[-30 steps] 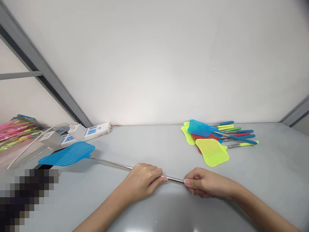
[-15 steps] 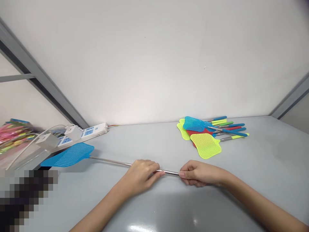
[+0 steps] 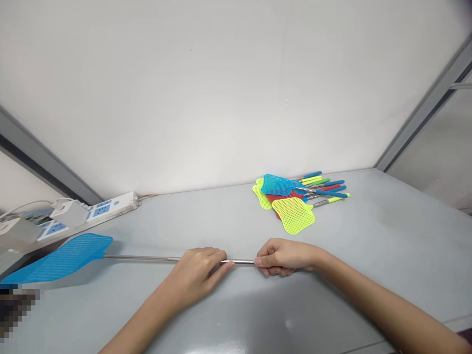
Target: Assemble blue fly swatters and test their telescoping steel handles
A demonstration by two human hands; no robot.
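A blue fly swatter [image 3: 72, 255] with a long metal telescopic rod stretches across the table, its perforated head at the left. My left hand [image 3: 202, 269] is closed around the middle of the rod, thumb pointing right. Farther right, my right hand [image 3: 282, 257] pinches the thicker metal end; the fingers hide whatever handle is there. A short piece of bare rod shows between the two hands. Behind them lies a pile of fly swatters with a yellow-green one [image 3: 294, 216], a blue one [image 3: 277, 184] and part of a red one [image 3: 285, 197] showing.
A white power strip [image 3: 121, 200] with plugged-in adapters [image 3: 70, 212] lies at the table's left back edge. The grey table [image 3: 206, 216] meets a white wall [image 3: 221, 98] at the back. Metal frame posts [image 3: 416, 110] stand at both sides.
The view has turned to the right, so the pile and power strip appear farther left. Both hands keep their hold on the rod, with about the same gap between them.
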